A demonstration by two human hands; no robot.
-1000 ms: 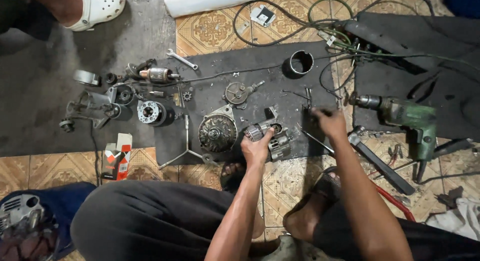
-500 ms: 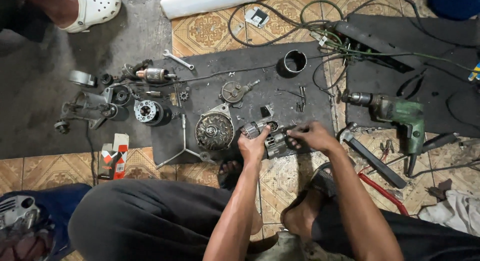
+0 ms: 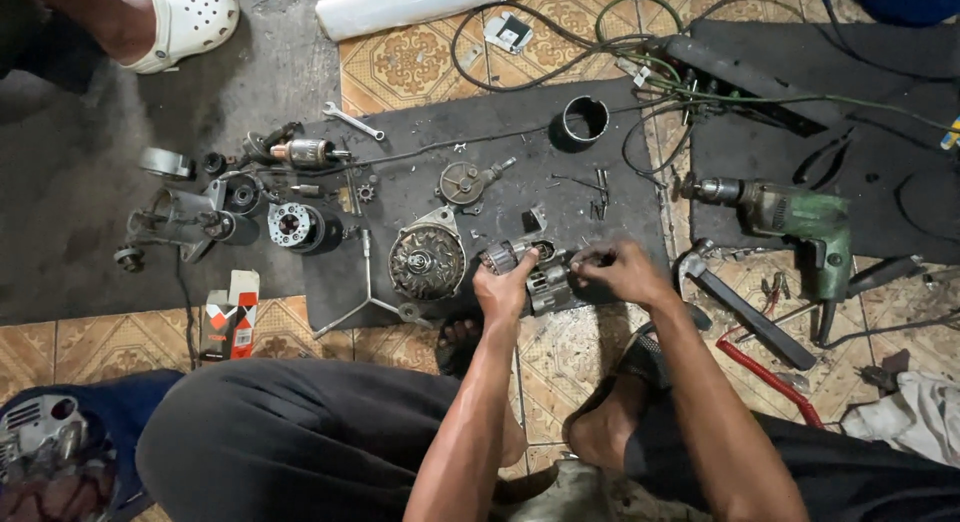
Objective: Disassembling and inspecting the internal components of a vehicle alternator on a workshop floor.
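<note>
**Hands close on a small motor part over the black mat**

The left hand [image 3: 507,287] grips the ribbed, cylindrical end of a small grey metal motor assembly [image 3: 535,272], fingers curled around it from the near side. The right hand [image 3: 620,272] meets the same assembly from the other side, its fingertips pinched together at the part's right edge; whether they hold a small piece there is too fine to tell. The assembly sits at the near edge of a black rubber mat [image 3: 480,147] spread on the patterned tile floor, just above the person's bare feet and between their knees.

Just left of the left hand lies a round alternator housing [image 3: 427,262] with visible copper windings, and a three-armed wrench [image 3: 368,297] lies at the mat's near left corner. Farther up the mat are a small round cover with a stub [image 3: 463,182], a short black metal ring [image 3: 584,120] standing on end, and an open-end spanner [image 3: 352,121]. Off the mat's left edge, on grey concrete, is a cluster of dismantled parts, among them an armature [image 3: 305,154] and a pulley-like disc [image 3: 292,225]. A small red-and-white carton [image 3: 231,314] lies near the person's left knee.

To the right, a green electric drill [image 3: 795,217] rests on the tiles beside a second black mat [image 3: 880,72], with a hammer [image 3: 745,307] near the right forearm. Another person's foot in a white clog [image 3: 185,24] shows at the top left.
</note>
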